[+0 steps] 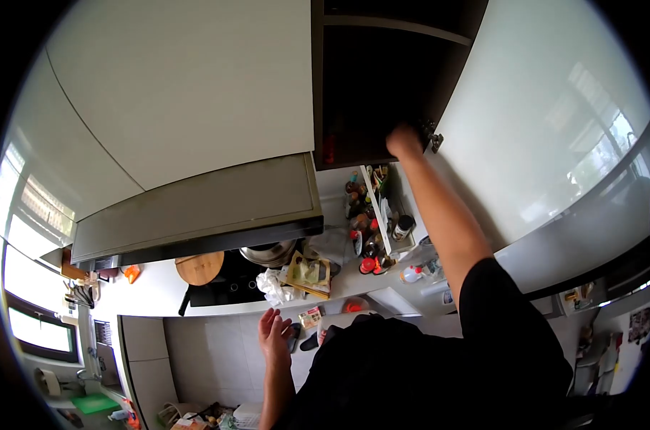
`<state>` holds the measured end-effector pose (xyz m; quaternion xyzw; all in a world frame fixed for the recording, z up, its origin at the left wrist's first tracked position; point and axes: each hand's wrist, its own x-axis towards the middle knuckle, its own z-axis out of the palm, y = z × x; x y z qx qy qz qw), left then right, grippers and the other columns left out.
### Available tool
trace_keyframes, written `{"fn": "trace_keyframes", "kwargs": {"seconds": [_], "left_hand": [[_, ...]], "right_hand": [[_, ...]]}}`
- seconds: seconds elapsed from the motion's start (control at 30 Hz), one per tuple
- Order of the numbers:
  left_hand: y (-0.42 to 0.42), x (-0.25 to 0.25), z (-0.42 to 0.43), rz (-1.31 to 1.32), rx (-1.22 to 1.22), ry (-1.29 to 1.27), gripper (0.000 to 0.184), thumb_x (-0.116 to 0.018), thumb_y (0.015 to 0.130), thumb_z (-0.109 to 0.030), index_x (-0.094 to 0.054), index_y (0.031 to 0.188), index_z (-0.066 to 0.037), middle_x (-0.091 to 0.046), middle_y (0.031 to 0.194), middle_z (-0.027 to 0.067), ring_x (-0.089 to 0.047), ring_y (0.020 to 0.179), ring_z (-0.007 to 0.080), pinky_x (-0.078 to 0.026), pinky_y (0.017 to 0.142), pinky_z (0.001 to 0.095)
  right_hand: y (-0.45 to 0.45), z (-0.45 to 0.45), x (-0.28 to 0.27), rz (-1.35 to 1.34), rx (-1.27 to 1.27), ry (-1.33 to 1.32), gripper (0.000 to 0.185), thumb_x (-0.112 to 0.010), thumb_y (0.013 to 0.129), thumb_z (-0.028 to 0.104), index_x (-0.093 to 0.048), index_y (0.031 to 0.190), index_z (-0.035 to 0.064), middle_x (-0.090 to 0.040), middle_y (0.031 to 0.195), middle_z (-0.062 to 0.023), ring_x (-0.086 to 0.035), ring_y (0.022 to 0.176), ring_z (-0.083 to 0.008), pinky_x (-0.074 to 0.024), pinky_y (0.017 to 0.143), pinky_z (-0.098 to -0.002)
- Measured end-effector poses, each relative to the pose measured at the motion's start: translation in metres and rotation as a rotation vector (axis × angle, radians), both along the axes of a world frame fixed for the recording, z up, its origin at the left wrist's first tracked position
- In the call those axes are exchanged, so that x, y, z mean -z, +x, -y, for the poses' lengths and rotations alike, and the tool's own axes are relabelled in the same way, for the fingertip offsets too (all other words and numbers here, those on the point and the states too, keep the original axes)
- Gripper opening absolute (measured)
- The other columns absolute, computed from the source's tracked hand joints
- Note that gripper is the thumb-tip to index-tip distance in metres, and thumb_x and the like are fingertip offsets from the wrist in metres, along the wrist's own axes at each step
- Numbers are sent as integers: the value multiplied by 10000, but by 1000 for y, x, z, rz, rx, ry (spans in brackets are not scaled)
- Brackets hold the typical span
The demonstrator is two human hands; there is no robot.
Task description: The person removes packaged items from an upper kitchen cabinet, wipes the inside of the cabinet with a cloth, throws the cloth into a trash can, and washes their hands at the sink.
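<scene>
My right hand reaches into the dark open wall cabinet, near the hinge at its lower right. Its fingers look curled, but their tips fade into the dark, so anything in them is hidden. Inside the cabinet, at the lower left, a small red item shows faintly. Below the range hood, my left hand hangs in front of the counter edge with its fingers apart and nothing in it.
The raised white door fills the right side. The range hood juts out at left. Below are a round wooden board, a pot, a plastic bag, a red-lidded jar and several bottles.
</scene>
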<state>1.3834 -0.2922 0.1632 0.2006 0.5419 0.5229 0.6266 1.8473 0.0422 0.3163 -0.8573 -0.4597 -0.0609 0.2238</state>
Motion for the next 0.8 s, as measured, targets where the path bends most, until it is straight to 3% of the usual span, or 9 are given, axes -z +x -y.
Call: {"fn": "trace_keyframes", "kwargs": {"seconds": [0.17, 0.43, 0.5, 0.53, 0.6, 0.63, 0.7, 0.73, 0.8], "left_hand": [[-15, -5, 12, -17, -75, 32, 367, -571, 1015, -198, -500, 1358, -86, -575, 1341, 95, -647, 982, 206, -535, 802, 339], [-46, -1, 41, -40, -258, -50, 297, -574, 1014, -237, -529, 1290, -137, -606, 1282, 58, -647, 964, 206, -520, 790, 355], [-48, 2, 44, -3, -269, -31, 279, -583, 1010, -245, -536, 1266, -145, -609, 1276, 50, -647, 964, 209, -517, 790, 358], [-47, 1, 43, -3, -271, -30, 279, -583, 1010, -245, -536, 1266, -145, -609, 1276, 50, -647, 964, 209, -517, 790, 358], [-42, -5, 41, 23, -275, -31, 278, -586, 1008, -247, -538, 1262, -145, -616, 1261, 47, -650, 955, 207, -519, 777, 355], [-40, -4, 37, 19, -270, -27, 278, -586, 1008, -247, -538, 1262, -145, -616, 1261, 47, -650, 955, 207, -519, 777, 355], [-33, -3, 29, -1, -234, -44, 293, -590, 1000, -243, -536, 1269, -141, -626, 1240, 51, -639, 956, 234, -516, 781, 372], [-29, -5, 25, -7, -225, -37, 293, -590, 1000, -243, -536, 1269, -141, -626, 1240, 51, -639, 956, 234, -516, 781, 372], [-21, -11, 16, -21, -175, -24, 293, -586, 1004, -244, -537, 1272, -139, -626, 1242, 55, -639, 957, 234, -517, 785, 376]], "right_hand": [[20, -35, -4, 35, -116, -343, 282, -572, 924, 158, -707, 1152, 60, -634, 1275, -242, -636, 1185, -351, -549, 957, -472], [7, -29, -3, 22, -85, -27, 243, -591, 923, 171, -732, 1069, 38, -710, 1113, -216, -698, 1061, -336, -583, 852, -438], [18, -51, 35, -328, -210, 550, 266, -547, 952, 161, -699, 1133, 39, -733, 1012, -184, -729, 888, -285, -578, 743, -393], [4, -47, 29, -329, -212, 550, 266, -547, 952, 161, -699, 1133, 39, -733, 1012, -184, -729, 888, -285, -578, 743, -393], [-35, -30, 11, -1108, -127, 643, 303, -495, 970, 150, -648, 1218, 63, -696, 857, -118, -670, 708, -206, -535, 614, -350], [-24, -53, 37, -949, -141, 563, 312, -454, 985, 147, -620, 1241, 80, -644, 794, -75, -607, 617, -169, -493, 524, -332], [-60, -48, 28, -928, -186, 538, 325, -433, 989, 176, -617, 1235, 70, -692, 899, -144, -660, 690, -244, -534, 586, -376], [-56, -79, 59, -552, -347, 471, 383, -481, 993, 275, -598, 1263, 30, -692, 1064, -230, -686, 978, -359, -559, 825, -443], [-103, -41, 7, -445, -271, 196, 810, -653, 864, 602, -488, 1393, 11, -652, 1205, -252, -590, 1227, -391, -497, 1010, -464]]}}
